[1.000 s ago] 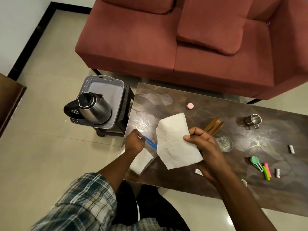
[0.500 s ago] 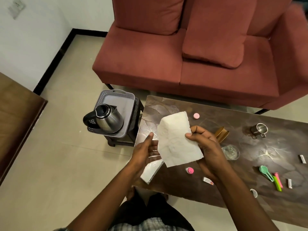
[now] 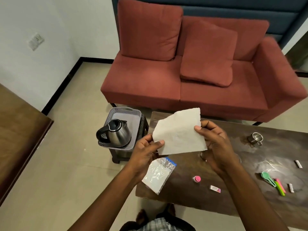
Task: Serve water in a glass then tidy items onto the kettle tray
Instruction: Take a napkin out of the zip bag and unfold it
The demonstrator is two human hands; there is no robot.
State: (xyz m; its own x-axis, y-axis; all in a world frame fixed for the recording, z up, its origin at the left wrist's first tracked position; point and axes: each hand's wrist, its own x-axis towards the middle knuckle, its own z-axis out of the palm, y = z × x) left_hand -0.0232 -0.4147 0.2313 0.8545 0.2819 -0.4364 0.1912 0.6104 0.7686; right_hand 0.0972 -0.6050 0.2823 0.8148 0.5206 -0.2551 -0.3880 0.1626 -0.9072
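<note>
Both my hands hold up a white paper napkin [image 3: 179,133] above the dark coffee table [image 3: 250,194]. My left hand [image 3: 146,150] pinches its lower left corner and my right hand [image 3: 215,145] pinches its right edge. A steel kettle [image 3: 116,134] stands on the grey perforated tray [image 3: 126,114], which rests on a small dark stool left of the table. The drinking glass is mostly hidden behind my right hand; only a bit of its rim [image 3: 202,155] shows. A clear zip bag of napkins [image 3: 158,175] lies at the table's near left corner.
On the table lie a steel cup [image 3: 255,138], a pink-capped bottle [image 3: 197,178], green spoons [image 3: 266,177] beside pink and green clips [image 3: 280,188], and several small packets. A red sofa [image 3: 191,77] stands behind the table. A wooden tabletop [image 3: 18,134] is at the left.
My left hand let go of the zip bag and took the napkin's left corner. Both hands raised the napkin. The camera tilted up, showing more of the sofa.
</note>
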